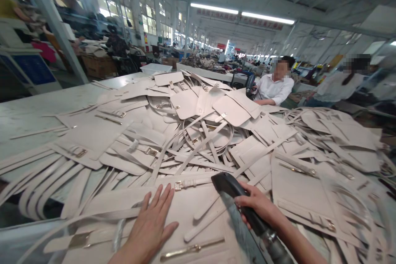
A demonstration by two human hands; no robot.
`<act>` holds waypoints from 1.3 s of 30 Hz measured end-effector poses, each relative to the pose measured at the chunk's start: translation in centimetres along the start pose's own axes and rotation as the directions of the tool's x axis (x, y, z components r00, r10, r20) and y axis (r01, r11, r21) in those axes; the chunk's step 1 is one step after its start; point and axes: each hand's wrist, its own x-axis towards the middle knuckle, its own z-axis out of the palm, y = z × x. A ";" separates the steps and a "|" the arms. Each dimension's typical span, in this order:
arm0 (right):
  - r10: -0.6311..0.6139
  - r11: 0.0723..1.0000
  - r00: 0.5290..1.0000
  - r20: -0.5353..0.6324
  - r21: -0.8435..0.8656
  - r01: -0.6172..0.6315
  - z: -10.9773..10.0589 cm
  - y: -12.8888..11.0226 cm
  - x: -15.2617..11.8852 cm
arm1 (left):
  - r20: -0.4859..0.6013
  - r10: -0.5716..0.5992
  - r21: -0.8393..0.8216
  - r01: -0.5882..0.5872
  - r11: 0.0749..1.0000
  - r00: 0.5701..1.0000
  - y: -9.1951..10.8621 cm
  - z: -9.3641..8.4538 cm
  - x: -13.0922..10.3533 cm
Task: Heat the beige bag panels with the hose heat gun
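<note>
The left hand point(154, 218) lies flat with fingers spread on a beige bag panel point(201, 198) at the worktop's point(27, 111) near edge; the right hand point(255, 204) grips a black handheld tool point(230, 185), its nose over the panel's far right corner. The nose could scuff the panel or catch the buckled strap point(192, 182) if it dips or swings left. Loose strap ends under it might snag, and a hard pull could drag neighbours from the heap point(188, 103), probably because its straps cross and tangle. At the near left, straps point(40, 189) curve down past the edge, so pieces there could slide off. Room for moving is tight: a narrow strip of surface shows beneath the tool, a broader stretch toward the far left corner.
</note>
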 end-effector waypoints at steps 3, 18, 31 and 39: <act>-0.003 1.000 1.000 -0.014 -0.025 0.003 0.4 -0.2 1.1 | -0.001 0.043 -0.027 -0.043 0.999 0.999 -0.3 -0.1 -0.1; -0.031 0.999 0.979 -0.199 0.014 0.034 0.1 1.3 2.0 | 0.103 0.028 -0.117 -0.016 0.993 0.994 -0.1 -1.0 0.4; 0.006 0.996 0.949 -0.316 -0.086 -0.035 -1.6 2.8 -4.8 | 0.109 0.161 -0.213 -0.135 0.968 0.981 3.1 -0.8 3.4; -0.040 0.978 0.993 -0.107 -0.209 0.017 3.0 -0.5 -5.3 | 0.057 0.262 -0.335 -0.229 0.914 0.963 9.7 0.8 2.5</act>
